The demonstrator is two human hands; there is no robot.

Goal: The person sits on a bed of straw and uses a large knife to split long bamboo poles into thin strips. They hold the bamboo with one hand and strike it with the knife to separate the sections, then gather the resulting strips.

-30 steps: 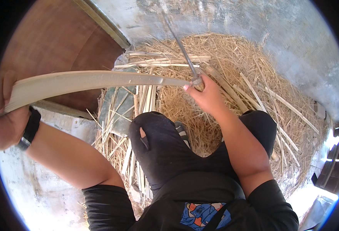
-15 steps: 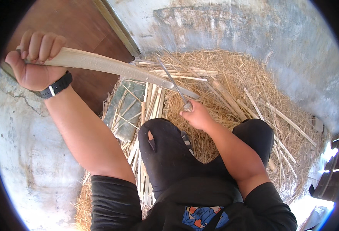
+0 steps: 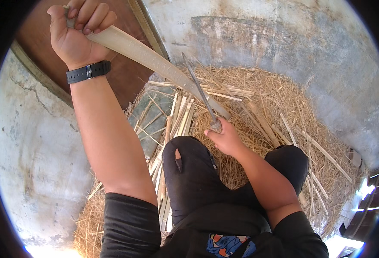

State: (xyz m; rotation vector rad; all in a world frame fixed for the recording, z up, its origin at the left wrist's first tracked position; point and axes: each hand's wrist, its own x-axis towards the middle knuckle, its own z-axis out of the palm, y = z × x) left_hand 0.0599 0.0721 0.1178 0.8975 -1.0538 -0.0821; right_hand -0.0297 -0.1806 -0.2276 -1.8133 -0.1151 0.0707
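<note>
Raised at the upper left, my left hand [image 3: 79,36] is wrapped round the top end of a long, pale bamboo strip [image 3: 150,58]. The strip slants down to the right, its lower end over the straw in front of my knees. My right hand [image 3: 227,136] is closed round the handle of a knife [image 3: 200,90] with a long, narrow blade. That blade points up and away to the left and crosses in front of the strip near its lower part. Whether its edge touches the strip, I cannot tell.
Straw and shavings [image 3: 279,96] cover the floor before me. Split bamboo sticks [image 3: 183,116] lie by my left knee, next to a grey-green slab [image 3: 153,109]. A thicker bamboo piece [image 3: 262,122] lies ahead. A stained wall [image 3: 258,38] and a brown door [image 3: 112,64] stand close behind.
My left hand has risen and moved right, so the strip tilts more steeply. The knife and my right hand have shifted slightly right and down in the view.
</note>
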